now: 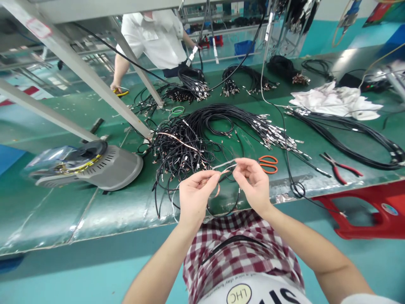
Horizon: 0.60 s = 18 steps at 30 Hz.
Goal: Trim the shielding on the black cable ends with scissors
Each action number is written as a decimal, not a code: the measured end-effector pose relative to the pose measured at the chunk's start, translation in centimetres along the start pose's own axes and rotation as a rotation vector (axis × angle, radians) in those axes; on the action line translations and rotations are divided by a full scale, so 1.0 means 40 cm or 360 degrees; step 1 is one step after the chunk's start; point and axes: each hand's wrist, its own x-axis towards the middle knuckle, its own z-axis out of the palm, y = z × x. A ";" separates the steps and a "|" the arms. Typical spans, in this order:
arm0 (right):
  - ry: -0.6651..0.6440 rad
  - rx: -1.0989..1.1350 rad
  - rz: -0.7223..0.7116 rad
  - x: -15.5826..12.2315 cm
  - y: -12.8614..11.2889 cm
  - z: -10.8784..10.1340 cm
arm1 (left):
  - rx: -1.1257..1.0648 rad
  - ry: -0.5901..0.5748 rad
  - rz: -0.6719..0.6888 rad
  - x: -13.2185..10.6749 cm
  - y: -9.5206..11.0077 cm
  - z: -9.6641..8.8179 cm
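My left hand (198, 196) and my right hand (253, 183) are raised close together above the bench's front edge. Both are closed, thumb against finger, on thin pale strands (226, 164) stretched between them. Whether these are string or wire I cannot tell. Below and behind my left hand spreads a tangled heap of black cables (177, 147) with small metal ends. A straighter bundle of black cables (230, 112) fans out to the right, its ends tipped white and silver. Orange-handled scissors (268, 164) lie just beyond my right hand.
Red-handled pliers (340, 169) and coiled cables (357, 131) lie at right, near white cloth (338, 101). A grey machine (117, 166) stands left, by slanting metal posts (79, 71). A red stool (363, 211) sits under the edge. Across the bench a person (155, 40) holds a yellow-handled tool.
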 end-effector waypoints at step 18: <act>0.0034 0.0513 0.0245 -0.011 0.013 0.067 | 0.0143 -0.0035 0.0103 -0.016 -0.016 0.008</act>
